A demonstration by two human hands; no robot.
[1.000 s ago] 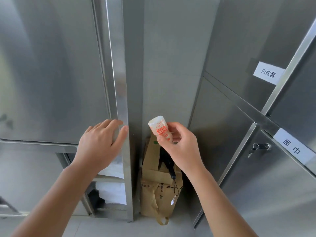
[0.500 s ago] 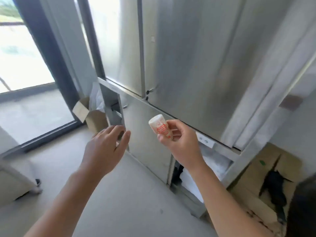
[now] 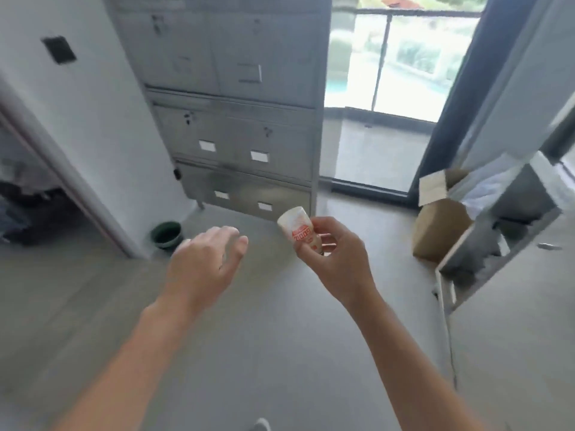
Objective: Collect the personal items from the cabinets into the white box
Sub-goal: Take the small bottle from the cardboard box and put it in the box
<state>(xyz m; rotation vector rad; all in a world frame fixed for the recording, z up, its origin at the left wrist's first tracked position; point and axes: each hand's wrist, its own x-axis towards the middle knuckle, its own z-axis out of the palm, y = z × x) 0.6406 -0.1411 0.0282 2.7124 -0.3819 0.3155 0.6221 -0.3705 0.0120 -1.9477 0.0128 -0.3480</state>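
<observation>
My right hand (image 3: 337,259) pinches a small white bottle with an orange label (image 3: 300,230) between thumb and fingertips, held up at mid frame. My left hand (image 3: 202,261) hovers beside it with relaxed fingers and holds nothing. A steel cabinet (image 3: 236,98) with labelled doors stands ahead against the wall. Another steel cabinet (image 3: 513,213) with an open lower compartment is at the right edge. No white box is in view.
A brown cardboard box (image 3: 438,225) with open flaps sits on the grey floor by the right cabinet. A dark green pot (image 3: 166,234) stands at the wall corner. A glass balcony door (image 3: 385,98) is behind. A doorway opens on the left.
My view has swung left, away from the right cabinet toward the room. My left hand has left the cabinet door. My right hand keeps hold of the bottle.
</observation>
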